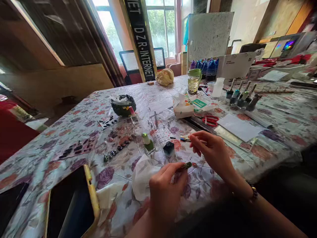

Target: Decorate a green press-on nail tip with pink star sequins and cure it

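My left hand [164, 188] pinches a dark green false nail [187, 165] between thumb and forefinger, low over the table near me. In my right hand [210, 148] is a slim nail brush [184, 138], its dark tip pointing left, a short way above and apart from the nail. Between the hands and the table's middle stand a green nail polish bottle [148, 145] and a squat dark bottle [169, 150]. Crumpled white tissue [142, 180] lies against the left hand. Several dark false nails [116, 151] form a row farther left.
A phone in a yellow case [71, 205] lies at the front left. Farther back are a dark woven basket [123, 105], a tissue pack [183, 110], red-handled scissors [210, 120], white paper [239, 127] and several polish bottles [244, 96]. A flowered cloth [105, 177] covers the table.
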`<state>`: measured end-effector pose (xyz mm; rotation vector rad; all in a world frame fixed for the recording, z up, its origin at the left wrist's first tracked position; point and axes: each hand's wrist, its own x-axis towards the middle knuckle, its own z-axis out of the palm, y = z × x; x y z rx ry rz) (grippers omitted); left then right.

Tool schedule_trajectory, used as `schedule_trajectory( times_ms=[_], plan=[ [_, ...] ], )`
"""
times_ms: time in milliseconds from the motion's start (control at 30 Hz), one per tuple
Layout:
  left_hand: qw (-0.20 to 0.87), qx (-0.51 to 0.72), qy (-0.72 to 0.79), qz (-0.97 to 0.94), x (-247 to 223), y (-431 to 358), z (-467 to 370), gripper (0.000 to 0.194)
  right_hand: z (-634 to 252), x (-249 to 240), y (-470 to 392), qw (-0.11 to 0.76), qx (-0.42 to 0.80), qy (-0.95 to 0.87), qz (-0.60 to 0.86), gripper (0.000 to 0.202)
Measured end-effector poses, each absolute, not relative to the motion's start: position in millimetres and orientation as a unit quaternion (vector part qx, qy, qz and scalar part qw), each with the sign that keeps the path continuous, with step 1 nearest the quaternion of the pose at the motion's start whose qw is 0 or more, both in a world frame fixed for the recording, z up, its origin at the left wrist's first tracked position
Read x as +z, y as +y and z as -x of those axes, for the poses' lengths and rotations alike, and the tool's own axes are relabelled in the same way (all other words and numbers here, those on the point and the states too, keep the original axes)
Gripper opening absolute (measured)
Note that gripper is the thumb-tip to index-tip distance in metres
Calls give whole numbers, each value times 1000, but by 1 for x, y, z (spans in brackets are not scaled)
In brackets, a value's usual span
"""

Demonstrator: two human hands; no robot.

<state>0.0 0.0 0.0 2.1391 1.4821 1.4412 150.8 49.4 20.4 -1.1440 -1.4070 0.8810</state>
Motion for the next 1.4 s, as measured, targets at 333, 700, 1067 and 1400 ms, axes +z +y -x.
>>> schedule_trajectory(
  times_ms=[333,700,1067,1400],
  plan=[
    [84,479,499,-717,0,1,-2,15,-149,8,51,532,310,-640,460,15],
    [83,477,501,-718,1,0,-2,16,-153,8,48,526,279,-661,457,11],
    [74,482,496,-718,0,2,0,16,-149,15,48,531,325,-630,465,18],
    [80,483,495,-718,1,1,-1,16,-148,14,49,472,304,-662,496,25]
  ],
)
